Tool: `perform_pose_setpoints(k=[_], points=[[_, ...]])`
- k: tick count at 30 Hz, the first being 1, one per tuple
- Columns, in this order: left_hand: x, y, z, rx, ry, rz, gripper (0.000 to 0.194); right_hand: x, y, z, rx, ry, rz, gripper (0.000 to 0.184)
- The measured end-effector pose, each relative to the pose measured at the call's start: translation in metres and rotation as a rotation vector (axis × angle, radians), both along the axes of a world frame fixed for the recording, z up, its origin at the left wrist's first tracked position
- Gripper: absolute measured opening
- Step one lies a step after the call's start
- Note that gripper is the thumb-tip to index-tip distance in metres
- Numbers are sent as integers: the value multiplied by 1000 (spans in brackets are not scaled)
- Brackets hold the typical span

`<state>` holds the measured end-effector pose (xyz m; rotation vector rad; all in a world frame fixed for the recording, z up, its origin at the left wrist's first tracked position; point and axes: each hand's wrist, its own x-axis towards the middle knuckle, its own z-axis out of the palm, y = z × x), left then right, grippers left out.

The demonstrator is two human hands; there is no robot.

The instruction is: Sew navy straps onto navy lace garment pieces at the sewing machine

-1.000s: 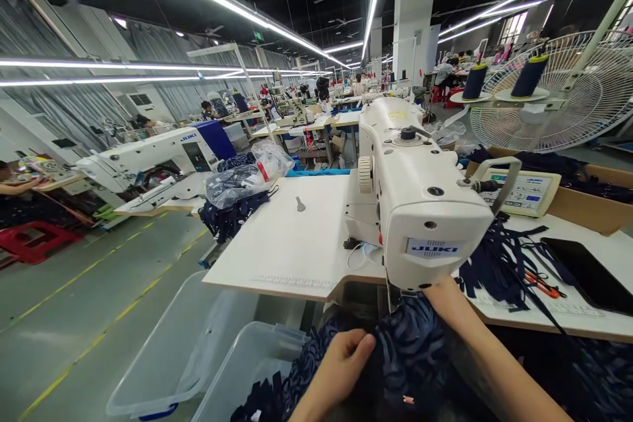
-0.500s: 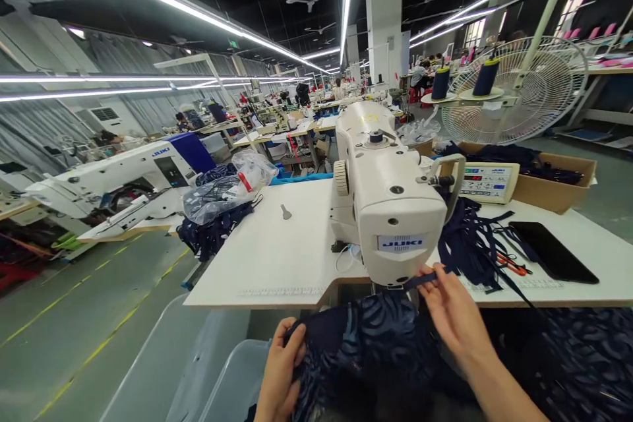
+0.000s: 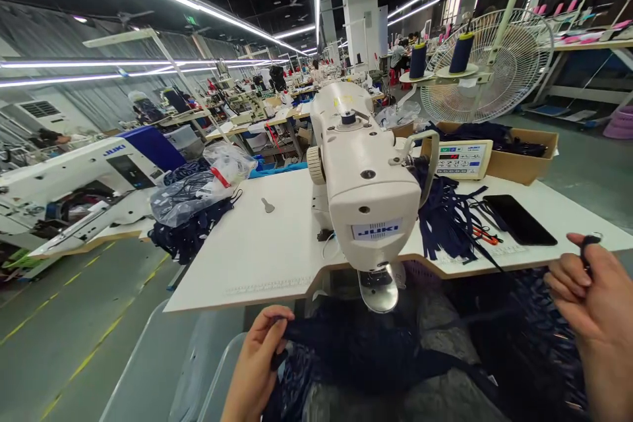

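Note:
My left hand [image 3: 260,353] pinches the edge of a dark navy garment [image 3: 356,336] with a patterned part, at the lower middle. The cloth hangs below and in front of the JUKI sewing machine [image 3: 376,211], apart from the machine's shiny rounded metal plate [image 3: 380,293]. Far to the right, my right hand [image 3: 588,290] is closed round a small dark piece with a shiny end [image 3: 588,254]; its kind is unclear. A dark strip stretches from the garment towards the right, and its far end is hard to make out.
Navy straps [image 3: 445,224], orange-handled snips [image 3: 487,235] and a black phone [image 3: 520,219] lie on the white table [image 3: 277,244]. Left of them are a flat metal piece [image 3: 268,205] and a plastic bag [image 3: 190,194]. A control box [image 3: 462,159] and cardboard box [image 3: 531,168] stand behind.
My right hand has moved from the machine's needle area far to the right. The garment has come away from under the machine head, lower and nearer. The view has turned slightly right.

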<state>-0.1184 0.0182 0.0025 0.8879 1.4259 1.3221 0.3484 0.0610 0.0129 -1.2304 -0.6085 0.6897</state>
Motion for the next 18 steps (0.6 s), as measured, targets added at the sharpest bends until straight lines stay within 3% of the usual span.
perform_pose_setpoints(k=[3,6,8,12,18], points=[[40,4,13,44,224,-255,22,-34,-4,-8,-86,-111,237,19],[84,6,22,64,338,-397,16,-80,-12,-12,-205,-417,635,29],[109,7,24,50,365,-486,18,-109,-19,-10,-198,-529,887,29],[134,4,24,165,435,-500,13,-141,-28,-3,-143,-671,966,19],[139,4,23,200,551,-507,8,-141,-34,-3,-142,-721,1017,18]])
